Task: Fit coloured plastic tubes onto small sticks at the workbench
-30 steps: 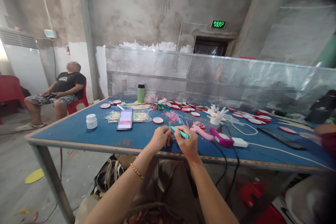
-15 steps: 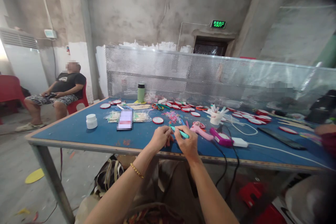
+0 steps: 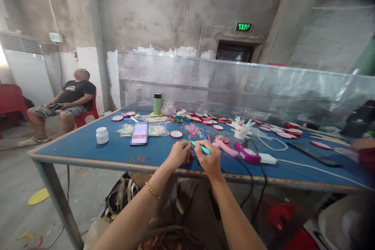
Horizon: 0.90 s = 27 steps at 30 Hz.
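Note:
My right hand (image 3: pixel 210 160) is closed around a teal pen-shaped tool (image 3: pixel 206 150), whose tip points left toward my other hand. Close beside it, my left hand (image 3: pixel 179 154) is pinched near the table's front edge; whatever its fingers hold is too small and hidden to name. A small orange-green bit (image 3: pixel 190 138) shows just above the left fingertips. Behind the hands lie a pile of small coloured bands (image 3: pixel 191 129) and a round white disc with a red rim (image 3: pixel 176 134). To the right of my right hand rests a pink glue gun (image 3: pixel 225 147).
A purple device (image 3: pixel 246 153) with a white plug and cables lies to the right, before a cup of translucent sticks (image 3: pixel 240 132). Left are a phone (image 3: pixel 139 134) and a white jar (image 3: pixel 102 136). A green bottle (image 3: pixel 157 104) stands behind. A person (image 3: pixel 77 91) sits far left.
Almost nothing differs. Both hands stay in the same place with the teal tool held alike; the seated person's head has shifted very slightly.

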Tool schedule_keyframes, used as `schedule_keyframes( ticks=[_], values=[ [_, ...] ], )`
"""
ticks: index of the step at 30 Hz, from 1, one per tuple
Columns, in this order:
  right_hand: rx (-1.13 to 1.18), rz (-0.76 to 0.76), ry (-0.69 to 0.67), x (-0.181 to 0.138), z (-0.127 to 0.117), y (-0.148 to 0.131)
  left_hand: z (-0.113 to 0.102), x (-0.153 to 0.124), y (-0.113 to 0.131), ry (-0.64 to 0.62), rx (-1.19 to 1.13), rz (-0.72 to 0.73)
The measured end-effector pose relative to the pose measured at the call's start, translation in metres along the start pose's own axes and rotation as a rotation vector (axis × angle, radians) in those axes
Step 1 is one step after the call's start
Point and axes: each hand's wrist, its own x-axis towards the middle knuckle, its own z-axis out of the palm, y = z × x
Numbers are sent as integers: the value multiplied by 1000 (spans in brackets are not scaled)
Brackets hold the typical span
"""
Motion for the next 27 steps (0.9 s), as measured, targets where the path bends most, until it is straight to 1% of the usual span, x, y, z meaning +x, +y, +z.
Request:
schedule_keyframes(
  ticks=[7,17,23,27],
  values=[
    [-8,40,11,0,0,0,0,1,-3,-4,-2,-14],
    [-21,-8,12,0,0,0,0,1,-1,-5,12,-12],
    [-28,14,8,-1,0,0,0,2,-5,-5,-4,-1],
    [-38,-5,5,-1,0,0,0,3,-6,1,4,2]
  ],
)
